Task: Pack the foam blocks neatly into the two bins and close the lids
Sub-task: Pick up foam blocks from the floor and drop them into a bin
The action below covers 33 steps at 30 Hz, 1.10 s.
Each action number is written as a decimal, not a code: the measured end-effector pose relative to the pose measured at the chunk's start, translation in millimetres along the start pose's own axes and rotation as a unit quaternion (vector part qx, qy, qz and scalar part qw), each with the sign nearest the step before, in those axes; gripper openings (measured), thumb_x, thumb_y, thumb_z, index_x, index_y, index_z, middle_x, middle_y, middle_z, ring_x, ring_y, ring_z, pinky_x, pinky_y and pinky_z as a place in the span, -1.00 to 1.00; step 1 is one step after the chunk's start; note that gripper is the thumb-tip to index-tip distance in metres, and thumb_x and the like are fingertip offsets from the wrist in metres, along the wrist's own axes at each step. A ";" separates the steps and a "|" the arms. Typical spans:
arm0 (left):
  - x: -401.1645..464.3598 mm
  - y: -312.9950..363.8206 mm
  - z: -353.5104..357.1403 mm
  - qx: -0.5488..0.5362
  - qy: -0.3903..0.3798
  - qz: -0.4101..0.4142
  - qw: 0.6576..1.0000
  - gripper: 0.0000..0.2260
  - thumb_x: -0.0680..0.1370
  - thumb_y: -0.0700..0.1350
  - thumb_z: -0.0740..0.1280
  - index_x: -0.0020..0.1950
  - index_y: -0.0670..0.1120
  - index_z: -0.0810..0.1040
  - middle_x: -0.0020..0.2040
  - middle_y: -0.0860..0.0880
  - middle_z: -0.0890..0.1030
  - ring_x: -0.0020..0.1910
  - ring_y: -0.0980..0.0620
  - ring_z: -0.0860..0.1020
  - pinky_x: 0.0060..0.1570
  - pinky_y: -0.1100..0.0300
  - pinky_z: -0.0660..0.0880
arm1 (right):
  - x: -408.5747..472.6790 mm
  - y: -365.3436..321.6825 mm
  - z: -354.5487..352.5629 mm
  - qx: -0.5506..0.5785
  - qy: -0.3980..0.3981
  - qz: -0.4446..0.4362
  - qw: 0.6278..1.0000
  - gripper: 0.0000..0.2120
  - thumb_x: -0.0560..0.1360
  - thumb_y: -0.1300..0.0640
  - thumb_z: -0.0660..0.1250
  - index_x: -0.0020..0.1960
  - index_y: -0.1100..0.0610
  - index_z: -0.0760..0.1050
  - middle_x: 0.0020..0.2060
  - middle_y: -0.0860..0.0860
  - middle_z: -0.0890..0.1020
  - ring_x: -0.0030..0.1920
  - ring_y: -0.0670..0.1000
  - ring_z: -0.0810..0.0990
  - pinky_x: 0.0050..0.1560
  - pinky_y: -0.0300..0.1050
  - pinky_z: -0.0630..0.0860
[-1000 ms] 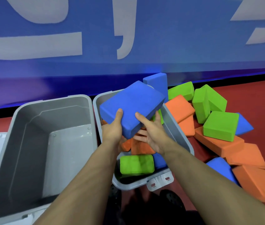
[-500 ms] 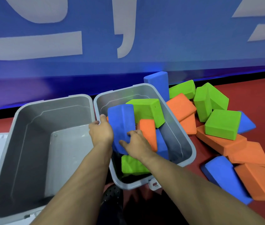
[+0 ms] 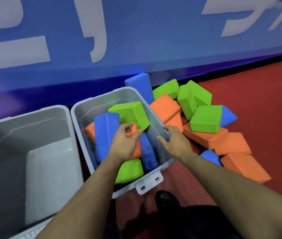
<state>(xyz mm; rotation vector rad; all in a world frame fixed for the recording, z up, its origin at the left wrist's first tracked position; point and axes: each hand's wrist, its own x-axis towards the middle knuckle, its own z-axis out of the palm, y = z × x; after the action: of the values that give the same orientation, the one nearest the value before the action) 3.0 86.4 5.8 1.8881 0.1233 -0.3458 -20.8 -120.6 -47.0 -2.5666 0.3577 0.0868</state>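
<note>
Two grey bins stand side by side on the red floor. The left bin [image 3: 2, 135] holds nothing. The right bin [image 3: 92, 104] holds several foam blocks: a large blue block [image 3: 105, 135] on edge at its left, a green block [image 3: 131, 112] tilted at the back, orange and green ones lower down. My left hand [image 3: 125, 144] hovers over the orange block inside, fingers loosely curled, holding nothing. My right hand [image 3: 174, 140] is over the bin's right rim, fingers relaxed and empty. A pile of loose blocks [image 3: 205, 119] lies right of that bin.
A blue wall with white lettering [image 3: 136, 40] runs behind the bins. A blue block [image 3: 139, 85] stands upright against it behind the right bin. A white latch [image 3: 149, 183] hangs from the right bin's near rim. My dark shoe [image 3: 167, 200] is just below it.
Both hands have let go of the large blue block, which now stands on edge in the right bin. My right hand has moved right to the bin's rim.
</note>
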 end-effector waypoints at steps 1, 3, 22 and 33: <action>-1.3 2.8 11.1 0.002 -0.007 0.003 1.000 -0.50 0.49 0.17 0.47 0.31 -0.05 0.49 0.27 -0.06 0.56 0.10 -0.02 0.59 0.30 -0.04 0.50 | -3.0 16.8 -8.7 -0.010 -0.007 0.015 1.000 -0.49 0.54 -0.15 0.38 0.41 0.02 0.41 0.30 0.05 0.50 0.31 0.09 0.52 0.32 0.04 0.45; -3.5 9.3 35.7 0.004 -0.023 0.014 1.000 -0.55 0.56 0.06 0.46 0.36 -0.11 0.48 0.26 -0.08 0.56 -0.06 0.07 0.55 0.21 0.07 0.50 | -8.1 52.9 -24.9 -0.021 -0.015 0.053 0.998 -0.43 0.51 -0.20 0.39 0.42 0.03 0.40 0.31 0.06 0.51 0.32 0.11 0.52 0.34 0.04 0.44; -5.6 -0.8 236.8 -0.007 -0.143 -0.007 0.990 -0.62 0.56 0.07 0.44 0.32 -0.04 0.51 0.26 -0.01 0.57 0.25 0.04 0.57 0.35 -0.09 0.49 | -55.1 401.0 -14.3 0.512 0.103 0.578 0.627 0.09 0.11 -0.49 0.54 0.44 0.07 0.35 0.31 0.15 0.52 0.21 0.28 0.58 0.09 0.35 0.59; -1.7 -23.6 253.4 0.016 -0.179 -0.033 0.983 -0.59 0.56 0.15 0.43 0.35 0.06 0.48 0.23 0.09 0.56 0.23 0.06 0.57 0.31 -0.06 0.53 | -59.4 381.6 -6.1 0.539 0.157 0.623 0.545 -0.37 0.47 -0.21 0.47 0.46 -0.05 0.41 0.42 0.06 0.39 0.37 0.23 0.46 0.03 0.11 0.64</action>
<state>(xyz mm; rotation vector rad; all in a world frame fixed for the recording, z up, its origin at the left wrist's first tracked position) -49.5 -142.8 -91.6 1.8250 -0.0628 -0.7309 -181.3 -421.9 -227.7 -0.6800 1.6690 -0.0798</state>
